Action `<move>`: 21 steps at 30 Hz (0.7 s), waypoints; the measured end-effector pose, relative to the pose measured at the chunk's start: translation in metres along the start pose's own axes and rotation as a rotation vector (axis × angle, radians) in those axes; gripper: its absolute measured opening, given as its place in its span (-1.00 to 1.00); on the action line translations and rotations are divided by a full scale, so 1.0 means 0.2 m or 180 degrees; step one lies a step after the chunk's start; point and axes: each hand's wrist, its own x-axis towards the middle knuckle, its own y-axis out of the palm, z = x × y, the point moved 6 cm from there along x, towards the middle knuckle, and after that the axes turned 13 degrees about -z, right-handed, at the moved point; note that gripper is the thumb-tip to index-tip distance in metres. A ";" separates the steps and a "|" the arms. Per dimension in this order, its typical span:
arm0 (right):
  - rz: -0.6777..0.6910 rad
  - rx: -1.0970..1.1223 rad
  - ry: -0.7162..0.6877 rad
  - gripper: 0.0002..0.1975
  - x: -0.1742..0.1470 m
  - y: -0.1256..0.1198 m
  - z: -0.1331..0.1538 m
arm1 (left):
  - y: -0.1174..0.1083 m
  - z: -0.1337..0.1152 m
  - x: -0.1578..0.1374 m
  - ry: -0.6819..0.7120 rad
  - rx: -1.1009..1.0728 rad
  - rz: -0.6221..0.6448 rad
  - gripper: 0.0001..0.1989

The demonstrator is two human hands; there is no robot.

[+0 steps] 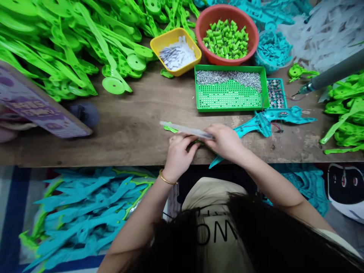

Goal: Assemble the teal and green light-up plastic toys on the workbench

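My left hand [182,149], with a gold bangle at its wrist, is closed over a bright green plastic piece [170,127] near the table's front edge. Most of that piece is hidden under the fingers. In my right hand [226,141] is the near end of a long, translucent white plastic strip [183,129], which slants across above the left fingers. Just right of my right hand lies a teal plastic shell part [265,122] with thin red wires and small metal bits on it. A pointed teal tip [216,162] shows below the right hand.
Behind my hands stand a green perforated tray [230,108] of small screws, a yellow bowl [175,72] of whitish pieces and a red bowl [227,7] of green parts. Green parts [113,85] pile up left. A screwdriver [313,85] hangs right. A purple-printed board [42,102] stands left.
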 end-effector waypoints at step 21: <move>-0.0502 -0.0312 -0.1521 -0.58 -0.21 0.11 0.14 | -0.22 0.38 0.11 -0.0508 0.0342 -0.0516 -0.68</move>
